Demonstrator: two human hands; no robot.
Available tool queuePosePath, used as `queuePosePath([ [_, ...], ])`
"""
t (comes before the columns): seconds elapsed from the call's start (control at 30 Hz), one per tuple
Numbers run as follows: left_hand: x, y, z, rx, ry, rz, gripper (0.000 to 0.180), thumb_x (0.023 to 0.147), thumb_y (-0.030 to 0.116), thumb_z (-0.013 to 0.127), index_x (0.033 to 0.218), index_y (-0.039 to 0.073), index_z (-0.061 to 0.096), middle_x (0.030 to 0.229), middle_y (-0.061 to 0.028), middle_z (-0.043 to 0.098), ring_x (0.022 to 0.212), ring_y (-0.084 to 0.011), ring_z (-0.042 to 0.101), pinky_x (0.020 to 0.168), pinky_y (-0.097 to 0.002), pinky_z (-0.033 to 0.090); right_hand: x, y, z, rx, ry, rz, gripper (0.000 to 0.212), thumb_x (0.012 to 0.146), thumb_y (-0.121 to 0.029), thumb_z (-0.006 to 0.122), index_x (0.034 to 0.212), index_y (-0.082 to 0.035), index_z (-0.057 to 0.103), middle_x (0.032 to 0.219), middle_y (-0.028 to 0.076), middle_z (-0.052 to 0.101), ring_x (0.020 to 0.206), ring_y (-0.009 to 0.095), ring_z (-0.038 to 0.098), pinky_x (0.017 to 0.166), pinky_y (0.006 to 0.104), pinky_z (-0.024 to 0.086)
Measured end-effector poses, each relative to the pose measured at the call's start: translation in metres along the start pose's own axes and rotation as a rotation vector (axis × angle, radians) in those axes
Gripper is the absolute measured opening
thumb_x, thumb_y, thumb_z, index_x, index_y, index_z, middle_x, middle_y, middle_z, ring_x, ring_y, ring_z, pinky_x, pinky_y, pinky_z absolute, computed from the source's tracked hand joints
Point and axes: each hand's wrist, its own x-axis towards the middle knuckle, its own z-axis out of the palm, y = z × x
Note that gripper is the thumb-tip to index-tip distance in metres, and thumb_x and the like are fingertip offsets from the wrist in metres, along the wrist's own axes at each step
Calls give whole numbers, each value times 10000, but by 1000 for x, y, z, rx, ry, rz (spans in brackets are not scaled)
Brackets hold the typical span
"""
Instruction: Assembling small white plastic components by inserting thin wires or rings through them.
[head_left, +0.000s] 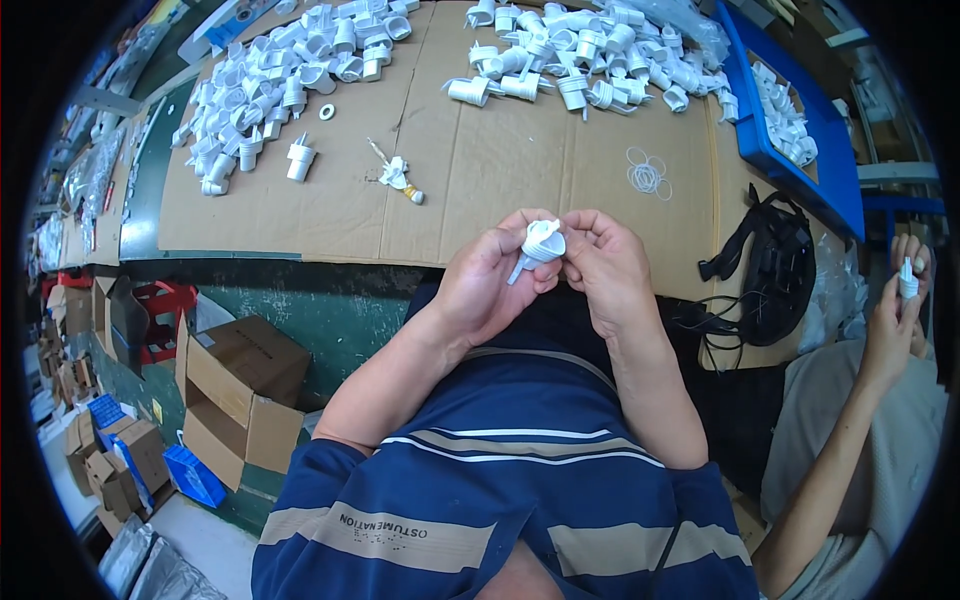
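Just past the cardboard's near edge, a white plastic fitting with a ribbed round body and a narrow stem is held between my hands. My left hand is closed round it, the stem pointing down past the fingers. My right hand is closed too, its thumb and bent fingers pinched against the fitting's right side; whether they also hold a small part is hidden. Ahead lie a brush-like tool wrapped in white, a small white ring and a single upright fitting.
Large heaps of white fittings lie at far left and far right. Thin clear rings rest on the cardboard. Right are a blue tray, a black bag and a co-worker's hand holding a fitting. Open cartons stand lower left.
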Motion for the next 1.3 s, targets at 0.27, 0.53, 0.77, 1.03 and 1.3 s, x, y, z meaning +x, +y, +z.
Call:
queuePosePath([
  [0.27, -5, 13, 11, 1341, -113, 554, 413, 940, 93, 553, 1341, -9, 535, 1209, -156, 552, 989, -252, 554, 896, -329, 469, -15, 3, -12, -60, 3, -123, 153, 1029, -87, 637, 1124, 31, 660, 860, 75, 670, 685, 102, 601, 591, 195, 489],
  [0.53, -7, 13, 17, 1354, -117, 755, 530, 870, -2, 674, 1376, 14, 520, 1280, -169, 570, 1095, -301, 586, 960, -382, 497, -20, -5, -18, 18, -120, -210, 196, 1024, -55, 608, 1188, 34, 667, 920, 95, 685, 770, 130, 639, 650, 221, 523],
  [0.77, -3, 18, 16, 1430, -168, 801, 596, 850, -12, 707, 1408, 14, 499, 1297, -180, 574, 1116, -307, 595, 968, -392, 504, -25, -14, -9, -101, -100, -319, 206, 960, 2, 630, 1155, 45, 677, 983, 97, 676, 807, 132, 624, 684, 216, 508],
  [1.03, -1, 16, 7, 1368, -129, 766, 630, 852, -3, 720, 1438, 10, 487, 1284, -177, 577, 1102, -300, 593, 956, -390, 505, -8, -13, -17, -449, -187, -648, 285, 878, 43, 658, 1163, 27, 675, 1050, 91, 655, 774, 125, 576, 673, 216, 468],
  [1.3, 2, 21, 4, 1397, -107, 751, 640, 854, 12, 732, 1449, 4, 500, 1259, -169, 580, 1096, -294, 590, 941, -385, 504, -5, -14, -18, -481, -180, -607, 275, 874, 45, 673, 1147, 18, 682, 1062, 93, 655, 751, 119, 568, 659, 216, 464],
])
